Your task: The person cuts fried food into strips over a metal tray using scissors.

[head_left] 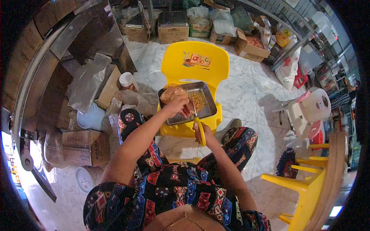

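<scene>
Over a metal tray (211,96), my right hand (206,134) is closed round the yellow handles of a pair of scissors (200,129). The blades point up into the tray, close to the fingers of my left hand (180,107). That hand is closed in a pinch at the blades, and what it holds is mostly hidden by the fingers. Thin yellow-orange strips (198,102) lie in the tray's right part. A heap of orange-brown pieces (174,93), seemingly in clear plastic, fills its upper left, just beyond my left hand.
The tray rests on a small yellow chair (194,52) between my knees. Cardboard boxes (86,147), a blue bucket (91,116) and a white-lidded jar (128,81) stand at left. More boxes (173,32) line the back. A pink-and-white chair (308,111) and a yellow stool (304,184) stand at right.
</scene>
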The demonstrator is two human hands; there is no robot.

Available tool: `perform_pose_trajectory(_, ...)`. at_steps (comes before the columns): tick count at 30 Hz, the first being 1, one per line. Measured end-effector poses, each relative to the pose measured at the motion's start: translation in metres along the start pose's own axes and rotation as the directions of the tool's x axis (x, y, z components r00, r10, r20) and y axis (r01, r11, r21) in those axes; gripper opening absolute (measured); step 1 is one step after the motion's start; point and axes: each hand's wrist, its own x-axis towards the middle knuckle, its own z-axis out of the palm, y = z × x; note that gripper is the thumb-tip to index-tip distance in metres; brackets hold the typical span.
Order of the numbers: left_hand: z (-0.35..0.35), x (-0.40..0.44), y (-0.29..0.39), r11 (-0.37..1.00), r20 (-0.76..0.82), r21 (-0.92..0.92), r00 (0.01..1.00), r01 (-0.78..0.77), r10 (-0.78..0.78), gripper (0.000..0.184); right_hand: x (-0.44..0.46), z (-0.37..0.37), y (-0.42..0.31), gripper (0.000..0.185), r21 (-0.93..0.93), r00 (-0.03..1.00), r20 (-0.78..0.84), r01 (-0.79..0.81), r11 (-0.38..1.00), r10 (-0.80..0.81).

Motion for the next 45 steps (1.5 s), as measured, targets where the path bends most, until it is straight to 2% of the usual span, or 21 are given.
perform_pose_trajectory(3, -0.003, 0.005, -0.007, 0.999, 0.05, -0.039, 0.999, 0.012, -0.01, 0.022, 0.001, -0.001, 0.0, 0.042, 0.015, 1.0, -0.025, -0.008, 1.0, 0.008)
perform_pose_trajectory(8, -0.002, 0.006, -0.008, 0.999, 0.025, -0.052, 1.0, 0.009, -0.007, 0.022, -0.003, 0.0, -0.007, 0.041, 0.054, 0.996, -0.033, -0.081, 0.995, 0.083)
perform_pose_trajectory(11, 0.0, 0.004, -0.005, 0.998, 0.008, -0.064, 1.0, 0.006, -0.006, 0.022, -0.001, -0.003, -0.004, 0.04, 0.001, 0.999, -0.009, -0.045, 0.999, 0.045)
perform_pose_trajectory(13, -0.001, 0.003, -0.004, 0.997, 0.006, -0.072, 1.0, 0.002, -0.002, 0.021, 0.0, 0.0, -0.002, 0.042, 0.044, 0.999, 0.007, -0.038, 0.998, 0.038)
perform_pose_trajectory(16, -0.002, 0.004, -0.008, 0.997, 0.089, -0.069, 0.996, 0.029, -0.023, 0.02, 0.003, 0.001, 0.002, 0.044, 0.092, 1.0, 0.007, -0.026, 0.995, 0.026)
perform_pose_trajectory(18, 0.0, 0.005, -0.012, 0.993, 0.154, -0.012, 0.982, 0.114, -0.111, 0.02, 0.004, 0.002, 0.002, 0.045, 0.095, 1.0, -0.006, -0.02, 0.995, 0.02)
perform_pose_trajectory(22, -0.001, 0.005, -0.012, 0.993, 0.178, -0.044, 0.979, 0.107, -0.098, 0.021, 0.003, 0.001, 0.0, 0.045, 0.038, 0.999, -0.041, -0.016, 0.999, 0.017)
perform_pose_trajectory(30, 0.003, 0.003, -0.008, 0.994, 0.097, -0.021, 0.99, 0.108, -0.106, 0.019, 0.002, -0.002, -0.001, 0.042, 0.061, 0.994, -0.058, -0.085, 0.995, 0.089)
perform_pose_trajectory(31, 0.001, 0.004, -0.008, 0.994, 0.098, -0.02, 0.99, 0.109, -0.106, 0.019, 0.001, -0.002, -0.003, 0.042, 0.082, 0.996, -0.04, -0.08, 0.993, 0.083)
perform_pose_trajectory(33, -0.005, 0.006, -0.005, 0.998, 0.001, -0.052, 0.999, 0.044, -0.044, 0.018, -0.001, -0.002, -0.005, 0.042, 0.104, 0.997, -0.022, -0.074, 0.992, 0.077)
perform_pose_trajectory(36, -0.019, 0.008, 0.008, 0.996, -0.039, -0.088, 0.999, -0.004, 0.001, 0.019, -0.003, -0.003, -0.005, 0.047, 0.107, 1.0, 0.027, -0.003, 0.994, 0.0)
perform_pose_trajectory(37, -0.021, 0.007, 0.012, 0.999, -0.065, -0.046, 0.998, -0.005, 0.002, 0.018, -0.002, -0.004, -0.003, 0.046, 0.092, 0.998, 0.056, -0.014, 0.996, 0.009)
perform_pose_trajectory(41, -0.025, 0.006, 0.016, 0.998, -0.087, -0.055, 0.996, -0.016, 0.011, 0.018, -0.001, -0.007, 0.002, 0.04, 0.075, 0.995, 0.096, -0.006, 0.997, -0.002)
perform_pose_trajectory(45, -0.027, 0.01, 0.012, 0.993, -0.052, -0.101, 0.997, -0.056, 0.051, 0.02, -0.001, -0.007, 0.004, 0.044, 0.042, 0.994, 0.102, -0.037, 0.998, 0.032)
